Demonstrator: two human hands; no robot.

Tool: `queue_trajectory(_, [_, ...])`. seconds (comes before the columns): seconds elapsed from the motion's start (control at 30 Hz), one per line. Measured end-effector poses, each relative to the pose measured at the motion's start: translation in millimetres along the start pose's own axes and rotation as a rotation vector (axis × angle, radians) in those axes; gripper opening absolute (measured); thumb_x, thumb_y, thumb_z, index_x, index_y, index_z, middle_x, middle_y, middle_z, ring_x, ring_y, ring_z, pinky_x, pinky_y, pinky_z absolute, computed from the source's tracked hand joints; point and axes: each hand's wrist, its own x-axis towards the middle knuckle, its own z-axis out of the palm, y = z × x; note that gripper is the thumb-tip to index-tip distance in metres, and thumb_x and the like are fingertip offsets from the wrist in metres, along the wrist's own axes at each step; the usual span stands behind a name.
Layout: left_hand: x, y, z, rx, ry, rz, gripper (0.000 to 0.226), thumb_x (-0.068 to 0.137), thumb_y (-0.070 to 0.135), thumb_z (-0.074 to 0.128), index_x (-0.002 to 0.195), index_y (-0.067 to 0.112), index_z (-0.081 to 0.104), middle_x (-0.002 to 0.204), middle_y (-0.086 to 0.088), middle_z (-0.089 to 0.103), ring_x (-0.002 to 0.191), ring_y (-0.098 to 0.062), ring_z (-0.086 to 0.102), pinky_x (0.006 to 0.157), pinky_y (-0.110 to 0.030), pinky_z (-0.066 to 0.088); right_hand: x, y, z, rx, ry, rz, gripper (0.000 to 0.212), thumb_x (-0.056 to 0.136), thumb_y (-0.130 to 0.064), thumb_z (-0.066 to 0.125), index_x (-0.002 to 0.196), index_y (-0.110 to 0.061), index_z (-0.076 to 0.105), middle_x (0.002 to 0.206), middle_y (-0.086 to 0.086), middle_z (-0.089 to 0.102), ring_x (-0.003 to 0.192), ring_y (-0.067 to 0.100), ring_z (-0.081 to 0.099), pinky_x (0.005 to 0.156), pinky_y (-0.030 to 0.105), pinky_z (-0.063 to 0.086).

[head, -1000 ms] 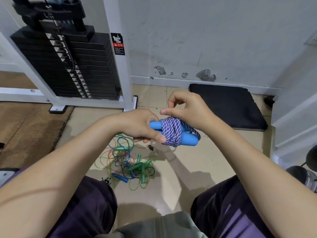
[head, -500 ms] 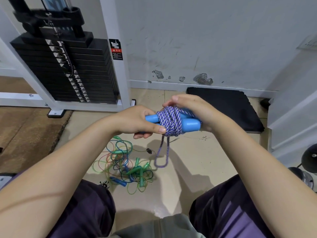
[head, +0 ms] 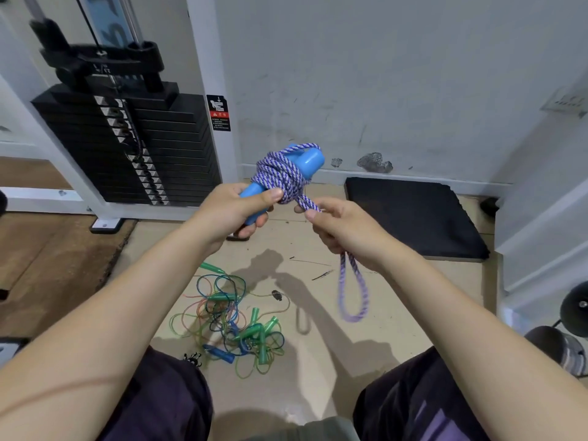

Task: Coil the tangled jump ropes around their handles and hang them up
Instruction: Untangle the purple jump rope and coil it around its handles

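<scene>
Left hand (head: 237, 206) grips the lower end of the blue handles (head: 307, 160), fingers curled round them and the thumb pressed against the edge of the coil. The handles are held tilted, upper end pointing up and to the right, raised in front of the white wall (head: 381, 74).

The purple-and-white rope (head: 276, 175) is wound in a thick bundle around the middle of the handles. 1 doubled strand leaves the bundle and runs down to the right hand (head: 343, 232), which pinches it between thumb and forefinger — remaining fingers closed round the strand. Below that hand the rope hangs free as a loop (head: 353, 292), blurred at its lower end and clear of the floor.

On the tiled floor (head: 397, 313) between the person's knees lies a tangle of thin jump ropes (head: 229, 319) — green, blue and orange cords with green and blue handles, not coiled.

Surroundings: black weight stack (head: 133, 148) in a white frame at left, black mat (head: 413, 214) against the wall at right.
</scene>
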Motion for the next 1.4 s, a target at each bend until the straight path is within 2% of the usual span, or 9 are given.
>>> queue_trajectory(0.2, [4,-5,7,-0.049,0.168,-0.061,0.033,0.088,0.032,0.072,0.07,0.01,0.054,0.052,-0.006,0.049,0.04,-0.016,0.028,0.037,-0.017,0.02,5,6,14,-0.228,0.147,-0.011,0.037,0.102,-0.031,0.046,0.069,-0.017,0.054,0.04,-0.013,0.033,0.037,0.01,0.023,0.038,0.017,0.021])
queue_trajectory(0.4, [13,-11,-5,0.03,0.303,-0.088,0.034,0.084,0.034,0.077,0.07,0.01,0.057,0.048,-0.004,0.052,0.05,-0.019,0.037,0.037,-0.018,0.026,2,0,4,-0.168,0.098,0.048,0.039,0.104,-0.027,0.042,0.067,-0.016,0.045,0.044,-0.01,0.027,0.039,0.009,0.018,0.039,0.017,0.016])
queue_trajectory(0.53, [14,-16,0,0.239,0.309,-0.075,0.038,0.082,0.041,0.077,0.075,0.009,0.058,0.051,-0.005,0.056,0.034,-0.013,0.036,0.036,-0.018,0.027,-2,-5,-1,-0.128,0.088,0.015,0.039,0.104,-0.027,0.044,0.066,-0.015,0.044,0.044,-0.009,0.026,0.038,0.008,0.017,0.039,0.017,0.014])
queue_trajectory(0.63, [10,-18,12,0.539,0.265,-0.045,0.042,0.08,0.048,0.076,0.068,0.014,0.055,0.055,-0.005,0.061,0.035,-0.005,0.045,0.038,-0.018,0.034,-2,-6,-9,-0.17,0.17,-0.077,0.038,0.101,-0.03,0.049,0.065,-0.019,0.045,0.046,-0.01,0.031,0.041,0.01,0.022,0.042,0.02,0.018])
queue_trajectory(0.73, [6,-17,21,0.711,0.166,-0.039,0.042,0.079,0.055,0.073,0.072,0.017,0.059,0.062,-0.004,0.069,0.05,-0.012,0.057,0.049,-0.024,0.04,-1,-6,-20,-0.288,0.283,-0.194,0.04,0.096,-0.037,0.052,0.058,-0.024,0.049,0.055,-0.004,0.037,0.051,0.017,0.03,0.05,0.027,0.025])
queue_trajectory(0.93, [-2,-13,39,0.818,-0.055,-0.001,0.044,0.081,0.054,0.072,0.08,0.01,0.063,0.056,-0.003,0.067,0.049,-0.016,0.055,0.052,-0.026,0.041,3,-6,-25,-0.553,0.334,-0.34,0.036,0.1,-0.017,0.051,0.065,-0.014,0.058,0.086,0.012,0.06,0.101,0.015,0.049,0.084,0.017,0.035])
queue_trajectory(1.1, [-7,-13,43,0.683,-0.14,-0.037,0.046,0.079,0.053,0.075,0.086,0.009,0.063,0.048,0.0,0.062,0.036,-0.016,0.04,0.043,-0.02,0.034,5,1,-31,-0.274,0.179,-0.183,0.05,0.101,-0.033,0.048,0.099,0.015,0.062,0.061,-0.011,0.054,0.066,0.006,0.05,0.069,0.027,0.036])
queue_trajectory(1.23, [-10,-14,40,0.574,-0.206,-0.062,0.042,0.078,0.047,0.077,0.083,0.009,0.061,0.047,-0.002,0.06,0.034,-0.017,0.037,0.039,-0.019,0.029,2,1,-25,-0.178,0.157,-0.166,0.056,0.091,-0.048,0.051,0.077,0.006,0.054,0.076,0.013,0.049,0.073,0.023,0.043,0.073,0.034,0.031])
queue_trajectory(1.4, [-9,-15,36,0.406,-0.269,-0.094,0.037,0.077,0.042,0.08,0.081,0.011,0.059,0.047,-0.005,0.056,0.039,-0.018,0.035,0.041,-0.02,0.026,0,-3,-23,-0.166,0.198,-0.185,0.062,0.09,-0.047,0.05,0.095,0.014,0.059,0.059,-0.011,0.047,0.068,0.019,0.044,0.071,0.033,0.033])
